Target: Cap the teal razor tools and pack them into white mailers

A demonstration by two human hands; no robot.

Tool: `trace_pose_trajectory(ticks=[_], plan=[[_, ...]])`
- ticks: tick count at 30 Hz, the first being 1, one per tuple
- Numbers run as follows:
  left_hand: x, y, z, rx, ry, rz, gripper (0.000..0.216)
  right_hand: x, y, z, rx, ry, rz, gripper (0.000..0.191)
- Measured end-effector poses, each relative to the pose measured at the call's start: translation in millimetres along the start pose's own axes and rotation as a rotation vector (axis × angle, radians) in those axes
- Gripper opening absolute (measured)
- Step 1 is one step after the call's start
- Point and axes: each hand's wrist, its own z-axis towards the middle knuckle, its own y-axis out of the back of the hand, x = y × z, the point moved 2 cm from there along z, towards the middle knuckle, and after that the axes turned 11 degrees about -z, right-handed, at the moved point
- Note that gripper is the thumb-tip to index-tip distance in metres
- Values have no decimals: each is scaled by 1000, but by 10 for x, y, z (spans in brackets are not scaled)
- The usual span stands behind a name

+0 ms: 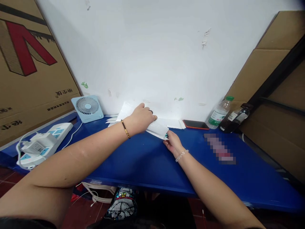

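A white padded envelope (158, 130) is held just above the blue table (143, 162), near the wall. My left hand (142, 118) is closed over its upper left part, back of the hand upward, with the fingertips hidden. At the envelope's right end, my right hand (173, 142) pinches the edge between thumb and fingers. A small bit of teal shows there beside my fingers; what it belongs to is too small to make out. Several more flat white envelopes (168, 122) lie behind my hands along the wall, and some stick out to the left.
A light blue fan (87, 108) and a white power strip (57, 135) with plugged-in chargers are at left. To the right lie a phone (195, 124), a green-capped bottle (220, 113), a dark bottle (234, 118) and a blurred-out flat item (219, 149). Cardboard (26, 60) flanks the table.
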Motion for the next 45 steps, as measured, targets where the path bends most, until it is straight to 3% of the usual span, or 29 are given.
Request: trace_pose_trajectory(ticks=[3, 9, 12, 17, 20, 28, 33, 41, 45], plan=[[91, -41, -58, 62, 35, -37, 49, 19, 51, 31, -5, 42, -17, 21], [116, 31, -55, 162, 90, -42, 58, 33, 58, 35, 43, -76, -103, 18], [69, -76, -32, 262, 111, -80, 61, 56, 77, 25, 114, 10, -336, 17], [153, -490, -110, 378, 159, -229, 58, 171, 178, -37, 128, 135, -907, 30], [259, -558, -169, 358, 176, -231, 60, 263, 210, -101, 106, 212, -1106, 34], [340, -276, -180, 281, 184, -5, 55, 337, 204, -223, 124, 303, -1453, 43], [415, -300, -211, 236, 184, 49, 49, 392, 263, -253, 263, 255, -1417, 56], [606, -286, -313, 193, 239, 63, 43, 632, 509, -308, 632, 245, -1422, 92], [666, -279, -336, 182, 246, 46, 43, 641, 536, -324, 665, 279, -1499, 100]])
